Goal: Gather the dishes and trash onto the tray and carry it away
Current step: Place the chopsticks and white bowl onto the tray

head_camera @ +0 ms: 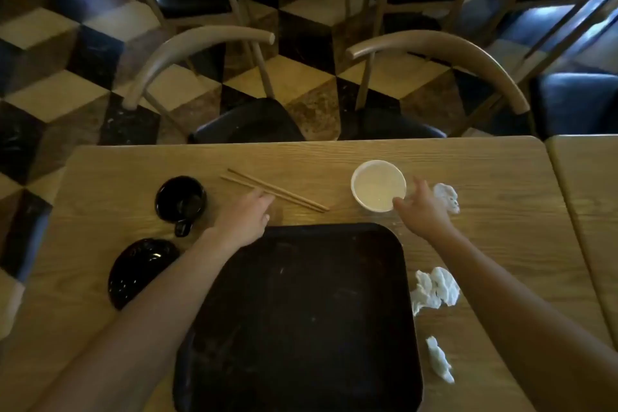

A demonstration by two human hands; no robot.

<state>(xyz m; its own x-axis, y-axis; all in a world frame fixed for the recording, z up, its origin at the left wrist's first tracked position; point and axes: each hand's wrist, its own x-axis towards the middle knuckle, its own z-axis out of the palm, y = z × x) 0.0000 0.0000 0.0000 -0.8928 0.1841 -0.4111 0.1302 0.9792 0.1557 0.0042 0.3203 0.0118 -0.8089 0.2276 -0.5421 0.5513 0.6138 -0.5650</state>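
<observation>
A black tray (301, 311) lies on the wooden table in front of me, with nothing on it. My left hand (245, 217) reaches over the tray's far left corner, fingertips at a pair of wooden chopsticks (277, 190); it holds nothing. My right hand (421, 207) touches the near right rim of a white bowl (378, 184), fingers spread. A black cup (180, 201) and a black dish (140, 269) sit to the left. Crumpled white tissues lie right of the bowl (446, 197), beside the tray (434, 289) and nearer me (439, 359).
The wooden table (501, 244) meets a second table (588, 194) on the right. Two curved-back chairs (200, 53) (434, 50) with dark seats stand at the far edge. Beyond lie a chequered floor and more chairs.
</observation>
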